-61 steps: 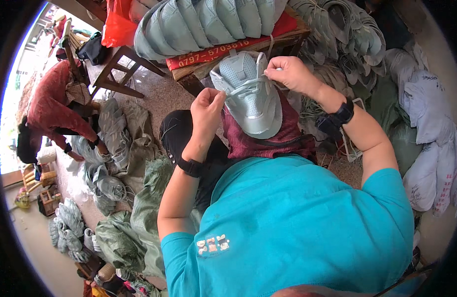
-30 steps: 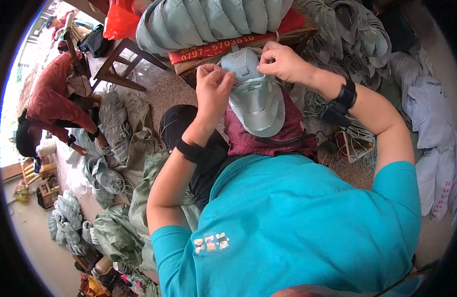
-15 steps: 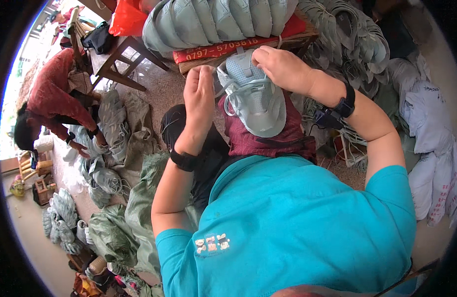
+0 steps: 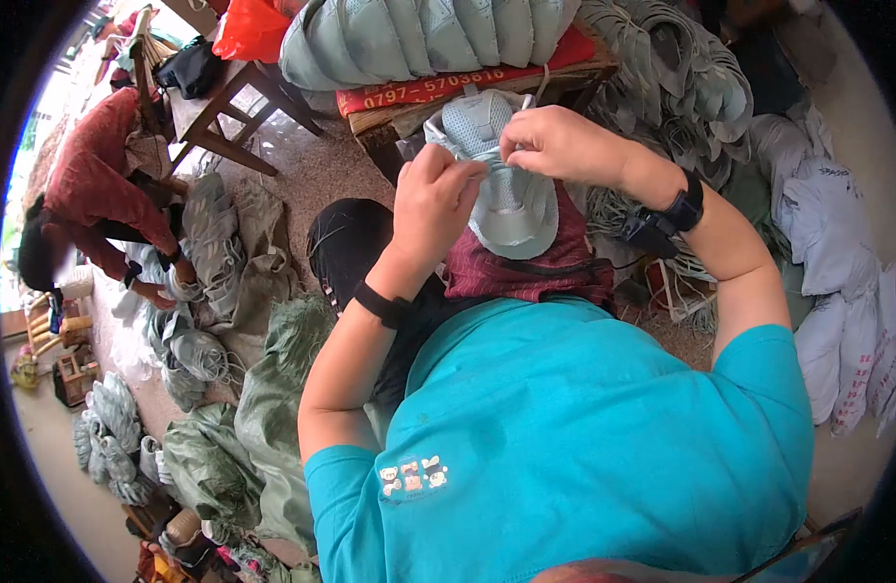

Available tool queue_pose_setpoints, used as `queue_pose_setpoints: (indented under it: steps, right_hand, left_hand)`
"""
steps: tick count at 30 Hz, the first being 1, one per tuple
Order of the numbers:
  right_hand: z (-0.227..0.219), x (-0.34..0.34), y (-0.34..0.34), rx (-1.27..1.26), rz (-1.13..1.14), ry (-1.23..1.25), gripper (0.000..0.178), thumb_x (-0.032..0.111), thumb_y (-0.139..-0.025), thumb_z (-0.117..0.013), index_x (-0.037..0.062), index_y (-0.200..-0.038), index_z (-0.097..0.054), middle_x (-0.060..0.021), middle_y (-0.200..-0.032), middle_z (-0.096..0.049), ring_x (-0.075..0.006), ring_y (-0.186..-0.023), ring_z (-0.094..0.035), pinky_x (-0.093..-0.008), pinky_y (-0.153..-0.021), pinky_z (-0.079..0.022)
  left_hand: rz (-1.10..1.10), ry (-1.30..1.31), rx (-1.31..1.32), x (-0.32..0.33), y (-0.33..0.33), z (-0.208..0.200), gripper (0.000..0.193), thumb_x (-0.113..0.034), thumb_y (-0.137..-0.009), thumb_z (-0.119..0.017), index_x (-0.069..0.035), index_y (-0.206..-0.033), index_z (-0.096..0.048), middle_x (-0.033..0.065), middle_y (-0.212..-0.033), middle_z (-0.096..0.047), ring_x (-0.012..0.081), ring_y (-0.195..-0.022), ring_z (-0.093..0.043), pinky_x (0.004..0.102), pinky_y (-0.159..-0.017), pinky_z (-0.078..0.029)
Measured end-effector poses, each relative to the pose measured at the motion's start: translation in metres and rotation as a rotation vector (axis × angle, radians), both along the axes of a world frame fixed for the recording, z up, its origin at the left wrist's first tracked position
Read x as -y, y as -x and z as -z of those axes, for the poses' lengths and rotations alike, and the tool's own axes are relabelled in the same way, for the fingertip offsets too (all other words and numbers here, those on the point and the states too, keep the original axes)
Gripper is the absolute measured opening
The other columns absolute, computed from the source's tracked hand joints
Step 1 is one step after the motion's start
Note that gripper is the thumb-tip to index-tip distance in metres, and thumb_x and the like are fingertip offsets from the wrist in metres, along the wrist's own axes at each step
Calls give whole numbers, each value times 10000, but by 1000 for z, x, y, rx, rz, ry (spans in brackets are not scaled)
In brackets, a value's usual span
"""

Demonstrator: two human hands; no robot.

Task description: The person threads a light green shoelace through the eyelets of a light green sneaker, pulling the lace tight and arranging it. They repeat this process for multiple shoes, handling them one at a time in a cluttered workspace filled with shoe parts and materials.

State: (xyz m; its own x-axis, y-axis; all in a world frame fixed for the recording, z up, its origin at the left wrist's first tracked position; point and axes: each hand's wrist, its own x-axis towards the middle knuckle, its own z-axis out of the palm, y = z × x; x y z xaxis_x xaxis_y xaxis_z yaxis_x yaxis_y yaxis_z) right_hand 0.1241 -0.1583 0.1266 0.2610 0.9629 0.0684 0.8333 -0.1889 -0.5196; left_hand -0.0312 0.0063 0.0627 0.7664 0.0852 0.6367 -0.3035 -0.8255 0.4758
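Observation:
A pale grey-green shoe upper (image 4: 511, 219) rests on the dark red cloth (image 4: 574, 262) over my lap, its toe toward me and its tongue (image 4: 475, 121) pointing away. Over the throat of the upper, my left hand (image 4: 435, 204) is closed in a pinch at the left side of the lacing. My right hand (image 4: 562, 146) pinches close by, at the right edge of the opening. Pale shoelace (image 4: 489, 155) runs between the fingertips; its ends are hidden by my fingers.
A row of nested uppers (image 4: 419, 44) lies on a wooden bench (image 4: 370, 121) with a red cover ahead. Bundled uppers (image 4: 676, 78) hang at right, beside white sacks (image 4: 827, 223). To my left are green sacks (image 4: 283, 418), a wooden stool (image 4: 219, 131) and a co-worker (image 4: 103, 185) bending over more bundles.
My left hand has come right and down, from beside the upper to over its lacing. My right hand has moved slightly down. The view has shifted a little.

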Motion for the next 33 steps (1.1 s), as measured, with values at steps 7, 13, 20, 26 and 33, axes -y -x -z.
queue_pose_setpoints:
  steps: [7, 13, 20, 26, 33]
  right_hand:
    - [15, 4, 1, 184, 10, -50, 145, 55, -799, -672, 41, -930, -611, -113, -929, -612, -333, -863, -626, -419, -744, -509]
    - [4, 0, -10, 124, -62, 9, 149, 39, -778, -672, 48, -901, -587, -108, -904, -581, -325, -858, -616, -414, -737, -502]
    - [13, 2, -16, 96, -132, -77, 146, 14, -775, -647, 44, -891, -565, -104, -864, -549, -314, -804, -598, -407, -706, -494]
    - [29, 7, 0, 183, -37, -351, 149, 42, -796, -650, 46, -916, -561, -99, -842, -541, -293, -775, -595, -388, -686, -495]
    - [49, 34, -23, 618, -235, -464, 290, 26, -764, -705, 49, -1029, -591, -68, -865, -578, -259, -772, -604, -365, -702, -516]
  left_hand:
    - [-66, -126, -24, -5, -5, -2, 164, -114, -761, -728, -120, -922, -696, 51, -861, -515, 245, -788, -563, 368, -681, -440]
    - [53, -57, -118, -17, -12, -10, 155, -102, -765, -730, -85, -906, -667, 89, -873, -524, 297, -803, -577, 405, -715, -482]
    - [110, -283, -174, -25, -18, -14, 139, -141, -764, -723, -95, -871, -648, 74, -897, -521, 264, -866, -599, 397, -749, -486]
    - [54, -174, 38, -8, -21, -9, 167, -131, -736, -701, -74, -860, -604, 83, -861, -507, 262, -831, -583, 368, -735, -482]
    - [-88, -303, 24, -31, -10, 15, 193, -66, -739, -686, -53, -883, -558, 104, -866, -514, 282, -778, -579, 391, -680, -490]
